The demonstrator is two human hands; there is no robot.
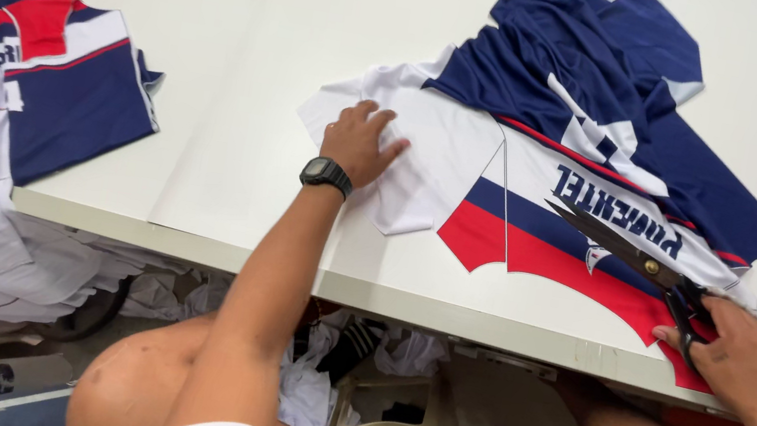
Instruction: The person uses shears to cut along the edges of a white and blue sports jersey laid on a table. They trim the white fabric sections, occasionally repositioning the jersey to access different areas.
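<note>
Right hand (745, 362) grips scissors (635, 254); left hand (359, 142) flat on printed fabric (549, 159).

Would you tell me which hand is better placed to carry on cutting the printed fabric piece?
The right hand: it already grips the scissors, whose blades lie on the printed fabric piece. The left hand lies flat on the white part of the cloth, away from the scissors.
</note>
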